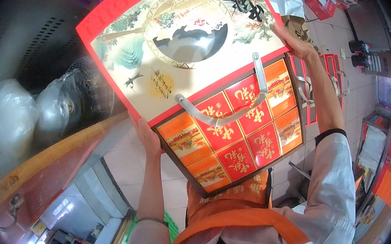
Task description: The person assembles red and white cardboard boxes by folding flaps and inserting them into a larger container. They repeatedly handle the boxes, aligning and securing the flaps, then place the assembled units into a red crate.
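Note:
I hold up a large gift box in front of me, tilted. Its red-edged cream cover (114,72) has a painted landscape, dark brush lettering and a round see-through window. Below the cover shows a dark-framed tray (237,187) packed with several small red and orange boxes (224,120). A grey strap handle (219,121) curves from the cover's lower edge over them. My left hand (148,136) grips the lower left side where cover and tray meet. At the upper right, my right hand (297,44) clasps the cover's edge. The fingers of both are partly hidden.
A wooden-edged counter (46,163) runs along the left, with clear plastic bags (8,110) beyond it. Red boxes with pale straps (329,72) stand on the tiled floor at right. A loaded shelf (374,157) lines the far right, and a green crate (170,225) sits below.

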`<state>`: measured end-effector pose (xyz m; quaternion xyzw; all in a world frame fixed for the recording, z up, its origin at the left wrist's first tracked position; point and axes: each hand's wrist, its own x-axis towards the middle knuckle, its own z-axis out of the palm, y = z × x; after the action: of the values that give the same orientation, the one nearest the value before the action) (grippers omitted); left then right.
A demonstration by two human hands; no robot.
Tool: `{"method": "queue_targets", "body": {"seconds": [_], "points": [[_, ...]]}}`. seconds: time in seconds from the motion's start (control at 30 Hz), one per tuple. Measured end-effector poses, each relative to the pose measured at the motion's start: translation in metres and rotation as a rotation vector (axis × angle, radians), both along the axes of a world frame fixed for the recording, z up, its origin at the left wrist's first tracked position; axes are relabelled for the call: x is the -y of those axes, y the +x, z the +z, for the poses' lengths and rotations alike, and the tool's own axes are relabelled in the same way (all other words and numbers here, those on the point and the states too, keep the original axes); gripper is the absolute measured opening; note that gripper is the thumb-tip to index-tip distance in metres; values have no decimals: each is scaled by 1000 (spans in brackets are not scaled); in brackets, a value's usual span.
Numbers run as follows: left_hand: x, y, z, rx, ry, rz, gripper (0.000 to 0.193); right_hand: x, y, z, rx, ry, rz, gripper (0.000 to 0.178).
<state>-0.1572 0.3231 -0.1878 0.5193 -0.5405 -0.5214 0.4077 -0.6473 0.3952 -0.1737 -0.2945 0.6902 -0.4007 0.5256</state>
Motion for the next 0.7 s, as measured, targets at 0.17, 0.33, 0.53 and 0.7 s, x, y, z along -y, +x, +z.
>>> {"method": "queue_targets", "body": {"seconds": [0.17,0.33,0.53,0.7], "points": [[-4,-3,4,-2,119,28,48,12,21,3,134,-84,-107,76],[-5,-8,0,-139,98,104,49,-2,32,-2,156,-91,-214,70],[-8,-4,3,2,21,81,49,-6,35,-5,214,-42,-297,68],[-9,-6,12,28,18,62,50,-15,35,-8,285,-88,-332,67]]}}
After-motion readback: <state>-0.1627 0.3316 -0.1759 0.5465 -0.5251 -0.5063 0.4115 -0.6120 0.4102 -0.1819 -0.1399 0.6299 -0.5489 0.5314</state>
